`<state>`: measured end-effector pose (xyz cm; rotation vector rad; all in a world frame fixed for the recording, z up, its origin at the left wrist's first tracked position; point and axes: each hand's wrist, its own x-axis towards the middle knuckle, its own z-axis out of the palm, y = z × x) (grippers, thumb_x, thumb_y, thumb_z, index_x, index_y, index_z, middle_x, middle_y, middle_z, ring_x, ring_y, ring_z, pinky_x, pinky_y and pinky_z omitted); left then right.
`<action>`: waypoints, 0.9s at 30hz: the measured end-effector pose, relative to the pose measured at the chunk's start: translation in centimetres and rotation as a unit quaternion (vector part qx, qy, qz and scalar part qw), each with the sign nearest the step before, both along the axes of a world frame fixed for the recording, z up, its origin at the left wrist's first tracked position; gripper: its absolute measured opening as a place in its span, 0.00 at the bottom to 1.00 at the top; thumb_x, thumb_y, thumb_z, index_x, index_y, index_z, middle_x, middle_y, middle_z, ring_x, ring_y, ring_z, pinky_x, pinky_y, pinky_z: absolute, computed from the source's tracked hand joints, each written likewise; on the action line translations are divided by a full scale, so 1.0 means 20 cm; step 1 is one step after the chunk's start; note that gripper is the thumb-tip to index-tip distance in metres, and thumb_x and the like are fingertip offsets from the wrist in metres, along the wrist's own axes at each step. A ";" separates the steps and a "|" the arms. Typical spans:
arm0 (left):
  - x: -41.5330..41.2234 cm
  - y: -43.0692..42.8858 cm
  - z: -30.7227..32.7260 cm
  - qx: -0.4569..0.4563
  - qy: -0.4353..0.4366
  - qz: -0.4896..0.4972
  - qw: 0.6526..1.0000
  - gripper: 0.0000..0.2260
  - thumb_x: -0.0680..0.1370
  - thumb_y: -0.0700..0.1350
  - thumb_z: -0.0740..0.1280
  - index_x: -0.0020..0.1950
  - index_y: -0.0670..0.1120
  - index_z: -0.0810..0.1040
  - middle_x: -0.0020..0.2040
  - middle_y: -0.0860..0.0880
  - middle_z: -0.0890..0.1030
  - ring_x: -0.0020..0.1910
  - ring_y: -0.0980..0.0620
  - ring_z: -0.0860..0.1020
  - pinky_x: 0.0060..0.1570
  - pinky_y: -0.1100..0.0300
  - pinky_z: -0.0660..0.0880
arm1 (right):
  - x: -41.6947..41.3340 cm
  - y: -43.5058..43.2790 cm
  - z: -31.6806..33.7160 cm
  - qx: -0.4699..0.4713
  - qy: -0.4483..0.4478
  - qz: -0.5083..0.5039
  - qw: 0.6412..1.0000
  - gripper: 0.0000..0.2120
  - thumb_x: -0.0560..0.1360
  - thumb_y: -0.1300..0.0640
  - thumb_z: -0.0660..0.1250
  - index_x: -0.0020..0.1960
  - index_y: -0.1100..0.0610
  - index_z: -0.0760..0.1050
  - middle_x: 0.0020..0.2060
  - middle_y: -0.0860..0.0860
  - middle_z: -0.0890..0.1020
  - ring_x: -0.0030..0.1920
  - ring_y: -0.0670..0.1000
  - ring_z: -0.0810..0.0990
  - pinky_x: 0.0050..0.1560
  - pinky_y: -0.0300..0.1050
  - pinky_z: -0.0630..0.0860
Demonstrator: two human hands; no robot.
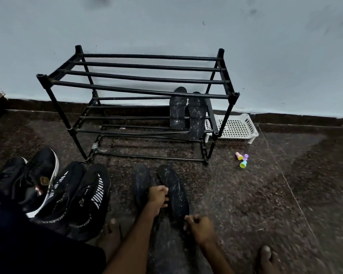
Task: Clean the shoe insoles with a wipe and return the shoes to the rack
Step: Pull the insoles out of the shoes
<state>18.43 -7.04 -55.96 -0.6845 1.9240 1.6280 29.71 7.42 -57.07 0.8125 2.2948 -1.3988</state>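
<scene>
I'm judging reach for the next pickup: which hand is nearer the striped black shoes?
Left. The left hand grips an insole to the right of the striped shoes; the right hand is farther right, at the insole's near end.

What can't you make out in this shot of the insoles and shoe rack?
Head view:
- Right hand: motion blur hides whether it grips the floor insole.
- Wipe: curled fingers hide whether either hand holds one.
- Coloured bits by the rack: too small to identify.
- Leftmost shoes: partly hidden by dark clothing.
</scene>
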 end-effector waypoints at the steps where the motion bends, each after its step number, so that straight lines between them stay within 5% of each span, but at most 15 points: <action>1: -0.01 0.01 -0.02 -0.005 0.005 -0.010 1.000 0.15 0.84 0.41 0.61 0.70 0.39 0.73 0.52 0.45 0.79 0.41 0.50 0.77 0.33 0.59 0.73 | 0.00 0.01 -0.03 0.007 -0.007 -0.001 1.000 0.18 0.79 0.51 0.67 0.32 0.55 0.80 0.24 0.45 0.81 0.23 0.39 0.75 0.31 0.38 0.71; 6: -0.06 0.08 -0.09 -0.048 0.021 -0.063 0.997 0.14 0.84 0.42 0.60 0.69 0.39 0.74 0.48 0.46 0.79 0.35 0.52 0.76 0.31 0.60 0.71 | 0.00 0.02 -0.13 0.049 -0.031 0.001 0.998 0.17 0.79 0.49 0.67 0.33 0.52 0.80 0.22 0.43 0.80 0.27 0.40 0.77 0.30 0.34 0.69; 11: -0.08 0.07 -0.16 -0.157 0.033 -0.116 0.980 0.12 0.83 0.44 0.61 0.60 0.40 0.79 0.48 0.44 0.83 0.38 0.46 0.82 0.33 0.58 0.77 | -0.04 0.03 -0.25 0.061 -0.048 0.006 0.997 0.18 0.78 0.46 0.67 0.33 0.53 0.82 0.26 0.47 0.82 0.31 0.48 0.81 0.38 0.44 0.76; 14: -0.06 0.03 -0.17 -0.309 0.060 -0.219 0.923 0.12 0.82 0.48 0.60 0.53 0.45 0.82 0.49 0.46 0.85 0.48 0.44 0.83 0.49 0.52 0.81 | -0.06 0.04 -0.29 0.076 -0.067 0.023 0.995 0.20 0.77 0.41 0.65 0.34 0.52 0.80 0.30 0.49 0.84 0.37 0.53 0.84 0.45 0.48 0.80; 18: -0.03 0.02 -0.11 -0.428 0.091 -0.278 0.855 0.14 0.82 0.52 0.59 0.57 0.45 0.80 0.55 0.44 0.82 0.55 0.42 0.80 0.52 0.52 0.77 | -0.08 0.05 -0.31 0.139 -0.102 0.081 0.982 0.31 0.73 0.30 0.54 0.44 0.56 0.80 0.40 0.53 0.86 0.43 0.55 0.84 0.49 0.50 0.80; 23: -0.08 0.05 0.01 -0.361 0.091 -0.200 0.906 0.14 0.80 0.53 0.60 0.48 0.47 0.82 0.48 0.48 0.85 0.47 0.44 0.82 0.51 0.53 0.80 | -0.13 0.09 -0.40 0.108 -0.111 0.082 0.985 0.37 0.69 0.25 0.50 0.45 0.56 0.80 0.41 0.54 0.86 0.42 0.56 0.85 0.50 0.50 0.81; 27: -0.22 0.08 0.21 -0.291 0.146 -0.170 0.930 0.14 0.79 0.53 0.60 0.40 0.49 0.80 0.39 0.51 0.85 0.42 0.45 0.83 0.48 0.51 0.81 | -0.25 0.06 -0.07 -0.026 -0.066 0.024 0.997 0.20 0.79 0.42 0.63 0.43 0.59 0.80 0.35 0.54 0.86 0.34 0.52 0.82 0.41 0.46 0.80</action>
